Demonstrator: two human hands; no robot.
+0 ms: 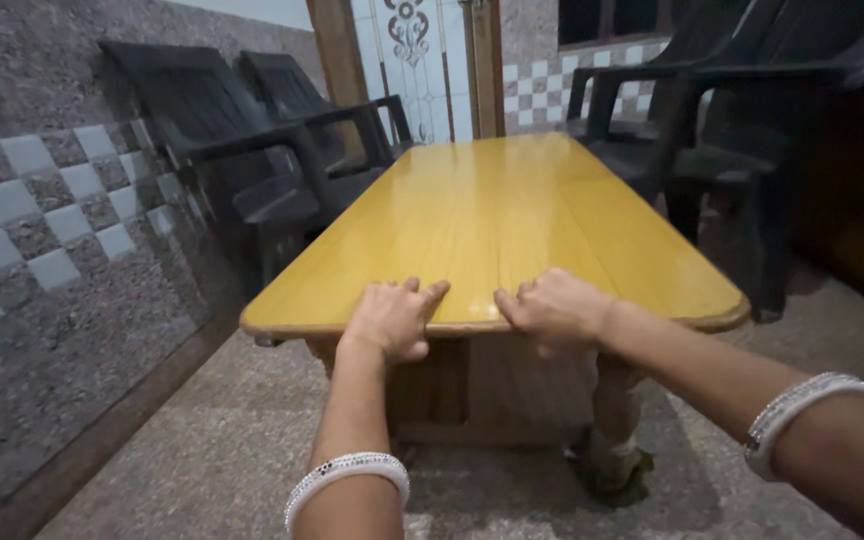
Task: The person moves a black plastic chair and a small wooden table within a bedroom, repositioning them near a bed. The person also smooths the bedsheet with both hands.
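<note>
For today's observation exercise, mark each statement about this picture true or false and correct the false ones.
1. Both hands rest on the near edge of the yellow table. True: left hand, right hand.
2. The table top holds a stack of plates. False: nothing lies on it.
3. Dark plastic chairs stand along both long sides. True.
4. The wrists are bare. False: each wears white bangles.
5. The left wall is plain white. False: speckled stone with a checkered tile band.

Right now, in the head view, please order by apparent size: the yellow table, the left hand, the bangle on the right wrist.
1. yellow table, clearly the largest.
2. left hand.
3. bangle on the right wrist; it is nearer the camera, so it looks larger than it is.
</note>
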